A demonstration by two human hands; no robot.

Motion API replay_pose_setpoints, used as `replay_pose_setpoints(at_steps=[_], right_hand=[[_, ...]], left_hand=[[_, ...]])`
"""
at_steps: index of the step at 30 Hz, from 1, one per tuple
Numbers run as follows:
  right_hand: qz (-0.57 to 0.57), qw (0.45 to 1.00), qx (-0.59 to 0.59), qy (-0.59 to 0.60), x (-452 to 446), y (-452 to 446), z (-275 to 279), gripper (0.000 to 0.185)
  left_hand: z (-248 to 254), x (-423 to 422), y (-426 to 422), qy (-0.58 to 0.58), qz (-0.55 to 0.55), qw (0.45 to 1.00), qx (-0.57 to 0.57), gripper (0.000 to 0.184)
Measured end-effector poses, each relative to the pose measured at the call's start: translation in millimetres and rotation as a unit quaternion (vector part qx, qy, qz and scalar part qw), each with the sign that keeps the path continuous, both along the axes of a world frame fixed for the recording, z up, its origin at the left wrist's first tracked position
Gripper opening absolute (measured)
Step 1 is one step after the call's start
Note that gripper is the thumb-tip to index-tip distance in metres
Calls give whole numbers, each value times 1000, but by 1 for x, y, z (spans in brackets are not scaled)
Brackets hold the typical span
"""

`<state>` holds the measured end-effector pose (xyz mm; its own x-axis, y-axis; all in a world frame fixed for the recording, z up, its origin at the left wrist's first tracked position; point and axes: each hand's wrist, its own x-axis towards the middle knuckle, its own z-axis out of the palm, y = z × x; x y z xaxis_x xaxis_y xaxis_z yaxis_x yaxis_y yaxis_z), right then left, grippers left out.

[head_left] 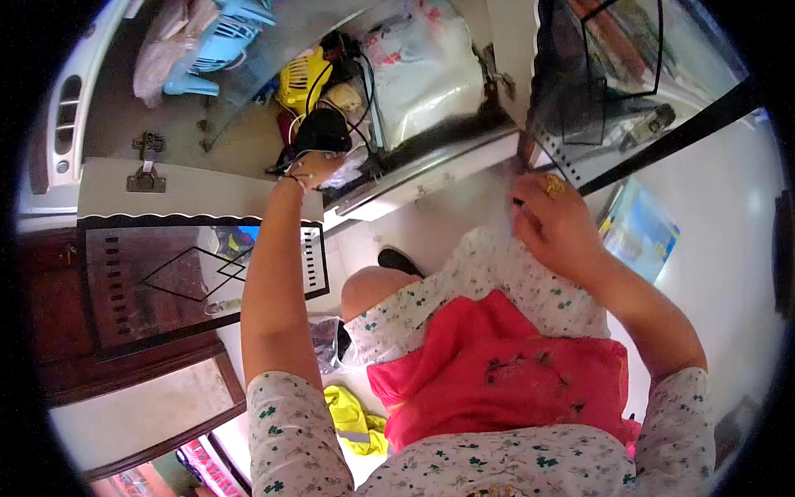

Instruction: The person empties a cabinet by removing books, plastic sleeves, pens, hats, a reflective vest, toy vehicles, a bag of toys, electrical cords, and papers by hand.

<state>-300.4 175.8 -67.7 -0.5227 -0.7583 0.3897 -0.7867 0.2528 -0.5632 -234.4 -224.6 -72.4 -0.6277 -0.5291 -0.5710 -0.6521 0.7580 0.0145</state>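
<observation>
My left hand [319, 168] reaches into the open cabinet, wearing a thin bracelet at the wrist. It is closed on a black rounded thing [323, 132] whose exact kind does not show. Around it lie a yellow plastic basket [305, 80], dark cables [368, 91] and clear plastic wrapping [354, 166]. A white plastic bag [426, 79] with red print rests to the right. My right hand [556, 222], with a gold ring, hangs beside the open right door, fingers curled. Something small and dark shows at its fingertips; I cannot make out what.
Glass cabinet doors with black patterns stand open, one at left [195, 286] and one at right [609, 91]. A light blue plastic basket [224, 41] is at upper left. A yellow cloth [356, 418] lies on the floor. A red cloth [513, 373] covers my lap.
</observation>
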Motion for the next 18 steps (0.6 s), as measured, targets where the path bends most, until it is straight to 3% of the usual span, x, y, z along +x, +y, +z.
replay_pose_setpoints(at_steps=[1,3,4,6,7,9,10,11,13,14,15,18], right_hand=[[-1,1000,4,-10,1,0,1,20],[-3,1000,-7,-7,0,-1,3,18],[-7,1000,-7,5,0,-1,2,18],[-4,1000,-7,-11,-2,-1,0,18],[0,1000,-7,-28,-2,0,-1,18],[-2,1000,-21,-21,-2,0,-4,17],[-1,999,-33,-18,-2,0,-3,17],[0,999,-35,-12,-2,0,0,17],[7,999,9,-31,-1,1,4,18],[10,1000,8,-27,-1,1,5,18],[4,999,20,-36,0,1,6,18],[-2,999,29,-40,1,1,9,18]], left_hand=[[36,-3,37,-12,-18,999,42,62],[18,7,24,123,67,988,66,78],[9,9,15,121,67,988,67,78],[-13,4,-4,327,293,895,81,87],[-31,2,-9,331,291,894,82,87],[-59,-2,-18,379,309,868,-81,86],[-53,-4,-6,318,229,906,-158,83],[-82,-3,-22,263,102,929,-241,77],[-70,-7,-3,125,39,975,-177,74],[-60,-4,8,129,137,982,33,73],[-39,0,25,127,226,935,243,72],[-6,6,51,81,205,859,461,71]])
